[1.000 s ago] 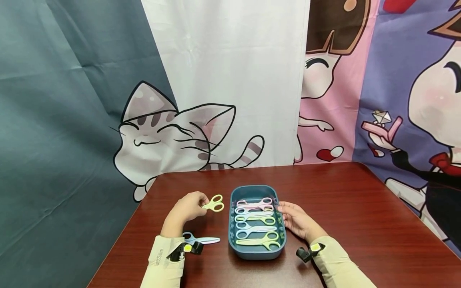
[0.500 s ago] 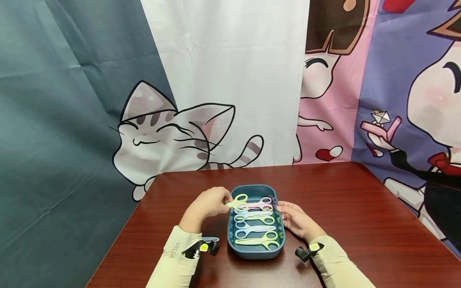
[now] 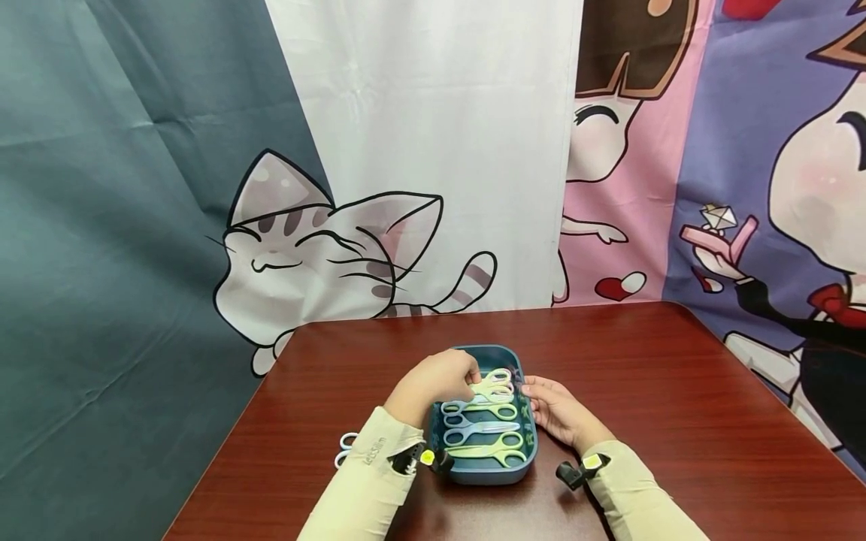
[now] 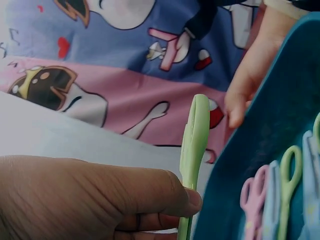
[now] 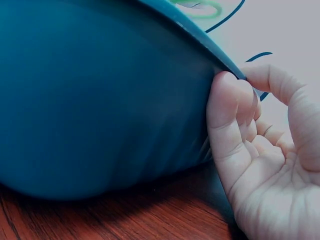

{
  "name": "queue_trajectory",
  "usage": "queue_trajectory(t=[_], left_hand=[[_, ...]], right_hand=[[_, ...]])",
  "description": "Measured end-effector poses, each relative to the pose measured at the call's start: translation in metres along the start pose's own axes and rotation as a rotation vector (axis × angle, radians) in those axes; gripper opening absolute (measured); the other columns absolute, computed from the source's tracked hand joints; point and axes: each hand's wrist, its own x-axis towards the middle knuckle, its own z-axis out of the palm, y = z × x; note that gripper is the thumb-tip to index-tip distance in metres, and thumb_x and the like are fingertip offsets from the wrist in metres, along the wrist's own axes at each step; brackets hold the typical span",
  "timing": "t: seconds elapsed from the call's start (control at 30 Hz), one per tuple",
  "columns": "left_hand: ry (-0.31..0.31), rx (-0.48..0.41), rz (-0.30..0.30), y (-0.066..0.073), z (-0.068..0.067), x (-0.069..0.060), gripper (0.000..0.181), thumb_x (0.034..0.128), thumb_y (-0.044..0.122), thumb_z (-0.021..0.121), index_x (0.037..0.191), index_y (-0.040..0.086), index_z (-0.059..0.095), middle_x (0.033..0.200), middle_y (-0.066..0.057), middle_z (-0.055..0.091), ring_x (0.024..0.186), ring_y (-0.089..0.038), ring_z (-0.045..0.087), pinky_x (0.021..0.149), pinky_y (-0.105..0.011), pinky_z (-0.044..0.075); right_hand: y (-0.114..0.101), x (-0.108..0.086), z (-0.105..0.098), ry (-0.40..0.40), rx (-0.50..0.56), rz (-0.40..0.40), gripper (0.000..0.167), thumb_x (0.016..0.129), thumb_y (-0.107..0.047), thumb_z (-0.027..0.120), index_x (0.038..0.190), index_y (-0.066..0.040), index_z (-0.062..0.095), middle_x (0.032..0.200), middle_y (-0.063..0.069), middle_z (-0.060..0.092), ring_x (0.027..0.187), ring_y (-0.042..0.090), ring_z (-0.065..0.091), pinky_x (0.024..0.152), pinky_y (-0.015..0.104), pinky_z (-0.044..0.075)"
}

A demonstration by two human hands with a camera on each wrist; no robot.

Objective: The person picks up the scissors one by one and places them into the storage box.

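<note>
My left hand (image 3: 433, 385) is over the far part of a dark teal plastic bin (image 3: 482, 476). Its thumb and fingers pinch yellow-green scissors (image 3: 492, 386), handle loops pointing right; the left wrist view shows these scissors (image 4: 195, 142) edge-on beside the bin wall. Inside the bin, several scissors lie in a row: yellow-green scissors (image 3: 504, 449) nearest, blue scissors (image 3: 482, 430) behind, then more. Pink scissors (image 4: 256, 192) show in the left wrist view. My right hand (image 3: 560, 412) pinches the bin's right rim, thumb over the edge and fingers against the outer wall (image 5: 115, 100).
Blue-handled scissors (image 3: 346, 449) lie on the reddish-brown table (image 3: 643, 376) left of the bin, partly hidden by my left sleeve (image 3: 365, 473). A cartoon-printed cloth (image 3: 433, 150) hangs behind the table.
My left hand has carried the yellow-green scissors rightward from over the table, past the bin's left rim, to above the scissors inside. The right hand has stayed on the rim.
</note>
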Motion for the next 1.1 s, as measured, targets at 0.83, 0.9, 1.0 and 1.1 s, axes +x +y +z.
queue_trajectory(t=[0.83, 0.9, 1.0, 1.1], left_hand=[[-0.008, 0.106, -0.021, 0.019, 0.056, 0.021, 0.046, 0.0765, 0.001, 0.074, 0.052, 0.019, 0.039, 0.053, 0.008, 0.023, 0.05, -0.011, 0.019, 0.046, -0.025, 0.019], [-0.006, 0.113, -0.028, 0.02, 0.058, 0.021, 0.042, 0.077, 0.003, 0.076, 0.054, 0.019, 0.045, 0.054, 0.008, 0.03, 0.051, -0.01, 0.026, 0.046, -0.024, 0.025], [0.003, 0.132, -0.036, 0.02, 0.062, 0.021, 0.041, 0.077, 0.004, 0.077, 0.054, 0.019, 0.046, 0.054, 0.009, 0.033, 0.053, -0.01, 0.029, 0.046, -0.025, 0.027], [0.016, 0.154, -0.037, 0.021, 0.066, 0.02, 0.046, 0.0768, 0.004, 0.077, 0.053, 0.019, 0.041, 0.054, 0.009, 0.028, 0.053, -0.011, 0.026, 0.046, -0.025, 0.024]], right_hand=[[-0.001, 0.001, 0.002, 0.026, -0.022, 0.002, 0.02, 0.105, 0.002, 0.039, 0.109, -0.005, 0.057, 0.085, 0.0, 0.069, 0.064, 0.004, 0.064, 0.061, 0.019, 0.056], [-0.001, 0.001, 0.002, 0.025, -0.025, 0.002, 0.021, 0.105, 0.003, 0.039, 0.108, -0.005, 0.058, 0.086, 0.0, 0.069, 0.064, 0.004, 0.064, 0.061, 0.019, 0.056], [-0.001, 0.001, 0.001, 0.025, -0.023, 0.004, 0.021, 0.105, 0.002, 0.039, 0.109, -0.005, 0.058, 0.086, 0.0, 0.069, 0.065, 0.005, 0.064, 0.062, 0.019, 0.057], [0.0, 0.0, 0.002, 0.023, -0.02, 0.004, 0.019, 0.105, 0.002, 0.039, 0.11, -0.004, 0.057, 0.087, 0.0, 0.069, 0.066, 0.005, 0.065, 0.062, 0.019, 0.057]])
